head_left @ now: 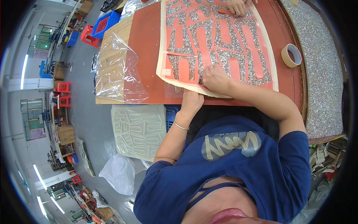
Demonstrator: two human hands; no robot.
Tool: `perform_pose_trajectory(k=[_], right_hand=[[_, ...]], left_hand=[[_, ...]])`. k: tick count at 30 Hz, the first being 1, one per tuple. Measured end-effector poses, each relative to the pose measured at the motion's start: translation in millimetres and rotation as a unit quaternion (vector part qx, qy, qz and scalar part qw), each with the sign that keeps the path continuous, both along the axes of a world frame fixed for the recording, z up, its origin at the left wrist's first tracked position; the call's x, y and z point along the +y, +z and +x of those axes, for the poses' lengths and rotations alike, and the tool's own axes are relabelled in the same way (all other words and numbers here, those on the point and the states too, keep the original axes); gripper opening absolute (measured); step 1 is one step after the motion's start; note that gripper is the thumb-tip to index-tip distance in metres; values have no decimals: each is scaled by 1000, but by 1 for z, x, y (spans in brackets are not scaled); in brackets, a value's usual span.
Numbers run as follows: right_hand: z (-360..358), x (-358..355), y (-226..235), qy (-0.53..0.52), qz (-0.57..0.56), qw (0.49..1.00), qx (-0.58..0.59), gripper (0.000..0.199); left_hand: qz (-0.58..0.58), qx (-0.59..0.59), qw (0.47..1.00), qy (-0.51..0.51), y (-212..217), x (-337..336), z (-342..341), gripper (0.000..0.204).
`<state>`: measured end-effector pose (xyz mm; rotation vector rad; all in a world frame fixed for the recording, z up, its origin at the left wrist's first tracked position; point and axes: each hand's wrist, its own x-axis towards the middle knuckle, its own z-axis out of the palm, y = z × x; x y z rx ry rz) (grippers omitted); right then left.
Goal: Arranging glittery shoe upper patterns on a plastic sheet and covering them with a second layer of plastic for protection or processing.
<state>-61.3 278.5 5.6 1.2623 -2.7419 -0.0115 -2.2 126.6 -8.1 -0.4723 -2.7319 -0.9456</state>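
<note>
A patterned sheet [202, 35] lies on the red-brown table top, with glittery silver-gold shapes among coral-pink areas and cream tape along its edges. Over its near edge my right hand [216, 79] is closed, fingers curled down in a pinch against a glittery part; what the fingertips hold is too small to make out. Just left of it, my left hand [192, 101] reaches to the same edge, its fingers mostly hidden by the sheet. A small glittery scrap [178, 89] lies beside it. Another person's hand [236, 6] touches the sheet's far side.
Clear plastic film [121, 71] covers the table's left part. A tape roll [291, 55] sits at right, beside a long glitter-covered surface [317, 71]. Below the table edge are a pale cut-out template [138, 130] and a white plastic bag [118, 174]. Blue crates [106, 24] stand far left.
</note>
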Motion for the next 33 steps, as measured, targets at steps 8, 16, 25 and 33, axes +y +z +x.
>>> perform_pose_trajectory(k=[8, 16, 25, 33], right_hand=[[-114, 128, 113, -237, -313, 912, 117, 8], [-72, 304, 100, -314, -108, 910, 248, 16], [65, 124, 20, -85, -282, 955, -39, 49], [33, 98, 20, -116, -86, 980, -134, 23]], left_hand=[[-38, -16, 999, -12, -3, 6, -1, 38], [-48, -10, 999, -9, 10, 20, 5, 32], [94, -92, 986, -99, 25, 61, 8, 20], [23, 17, 989, -143, 8, 81, 18, 32]])
